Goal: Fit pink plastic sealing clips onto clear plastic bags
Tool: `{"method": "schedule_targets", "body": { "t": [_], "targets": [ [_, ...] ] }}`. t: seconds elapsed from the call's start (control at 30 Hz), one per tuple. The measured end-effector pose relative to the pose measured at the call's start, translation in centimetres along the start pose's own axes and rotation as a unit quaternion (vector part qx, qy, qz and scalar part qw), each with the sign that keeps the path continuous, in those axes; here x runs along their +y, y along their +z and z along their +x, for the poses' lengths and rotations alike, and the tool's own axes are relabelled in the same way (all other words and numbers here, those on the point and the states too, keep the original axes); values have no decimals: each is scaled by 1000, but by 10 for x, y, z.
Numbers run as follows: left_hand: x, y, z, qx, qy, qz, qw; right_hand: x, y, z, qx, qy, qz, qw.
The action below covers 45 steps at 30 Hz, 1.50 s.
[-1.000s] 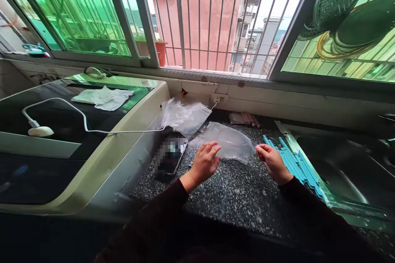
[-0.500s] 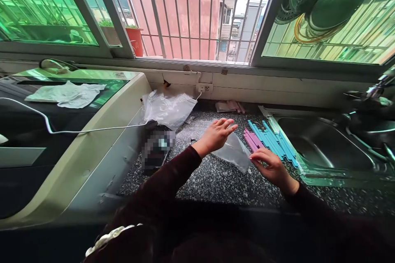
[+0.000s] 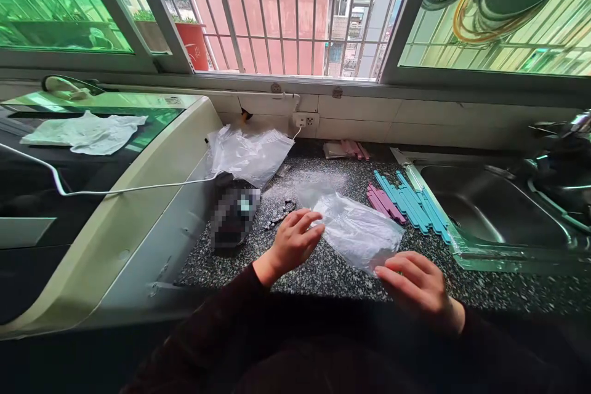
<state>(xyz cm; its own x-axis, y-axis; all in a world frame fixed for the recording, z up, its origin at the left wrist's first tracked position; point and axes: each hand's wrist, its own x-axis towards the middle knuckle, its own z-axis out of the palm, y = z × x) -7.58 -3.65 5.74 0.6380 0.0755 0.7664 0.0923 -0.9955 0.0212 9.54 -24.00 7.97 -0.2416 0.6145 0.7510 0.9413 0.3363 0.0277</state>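
A clear, crumpled plastic bag (image 3: 355, 228) lies on the speckled counter between my hands. My right hand (image 3: 418, 283) pinches the bag's near edge between thumb and fingertips. At the bag's left side, my left hand (image 3: 295, 243) is open, its fingers loosely bent and apart; I cannot tell whether the fingertips touch the plastic. Just beyond the bag's right end lie several pink strips (image 3: 385, 203), and beside them a loose bunch of blue strips (image 3: 415, 203). A small dark, string-like item (image 3: 281, 215) sits left of the bag.
A phone-like blurred dark object (image 3: 234, 218) lies left, near a white cable (image 3: 138, 187). Behind it is a larger plastic bag (image 3: 252, 154). Pink pieces (image 3: 353, 149) lie by the wall. A steel sink (image 3: 475, 209) borders the right; a pale-sided appliance (image 3: 170, 178) stands left.
My left hand has drawn back toward me and left, off the bag. My right hand has come nearer and right, and the bag now lies more spread out. The camera view has shifted slightly.
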Motion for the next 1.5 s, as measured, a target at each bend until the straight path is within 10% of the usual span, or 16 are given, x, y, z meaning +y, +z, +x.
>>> {"method": "schedule_targets", "body": {
  "t": [0.47, 0.87, 1.13, 1.5],
  "targets": [
    [10, 25, -55, -122, -19, -9, 992, -47, 39, -15, -152, 73, 86, 982],
    [2, 12, -62, -53, -218, -280, 933, 52, 41, -23, -156, 20, -53, 986],
    [4, -1, -56, -68, -339, -374, 861, 51, 83, -7, -166, -39, -46, 984],
    [3, -4, -57, -216, -373, -230, 872, 44, 80, -15, -216, 182, 148, 948]
  ]
}}
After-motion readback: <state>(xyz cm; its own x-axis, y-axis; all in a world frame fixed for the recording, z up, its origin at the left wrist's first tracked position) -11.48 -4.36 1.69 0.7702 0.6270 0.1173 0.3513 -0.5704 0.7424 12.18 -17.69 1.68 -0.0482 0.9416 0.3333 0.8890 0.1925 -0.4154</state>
